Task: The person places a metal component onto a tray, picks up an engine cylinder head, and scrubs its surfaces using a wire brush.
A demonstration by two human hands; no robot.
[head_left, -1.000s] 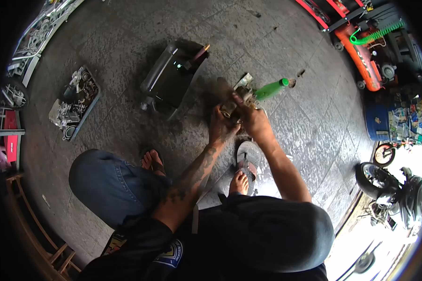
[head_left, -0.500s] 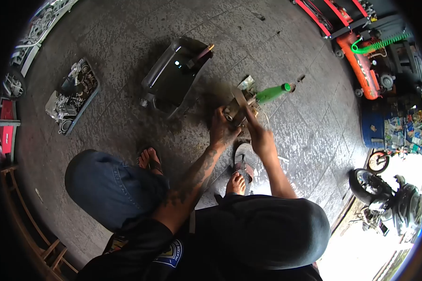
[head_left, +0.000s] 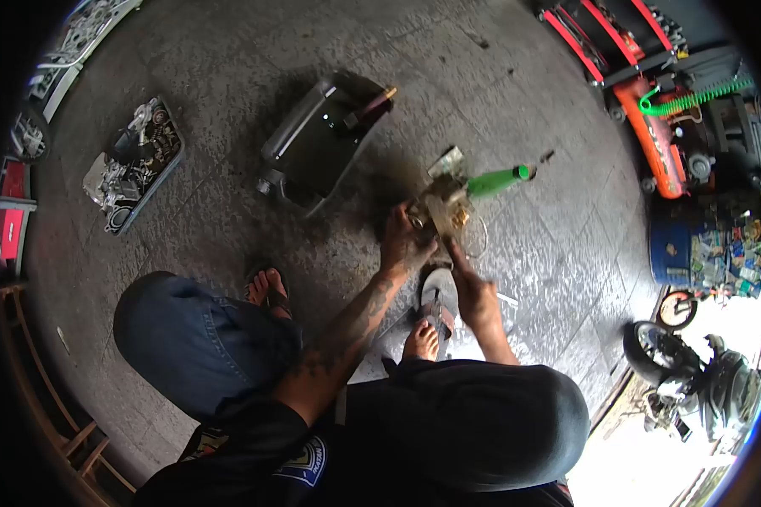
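Note:
My left hand is closed around a grimy metal part with a round opening, held low over the floor. In my right hand is a flat, light-brown tool, its far end against or just over the metal part; motion blur hides its exact kind. Just beyond my hands is a green bottle, beside a small brassy piece and a pale packet. A thin pale loop curves near my right hand.
Ahead to the left, a dark cut-open container holds dark liquid and a dark red-handled tool. Farther left lies a tray of engine parts. An orange compressor, a blue drum and a motorcycle stand at right.
My right hand has shifted down and slightly right, drawing the flat tool nearer to me. The left hand stays on the metal part. The whole view has tilted slightly.

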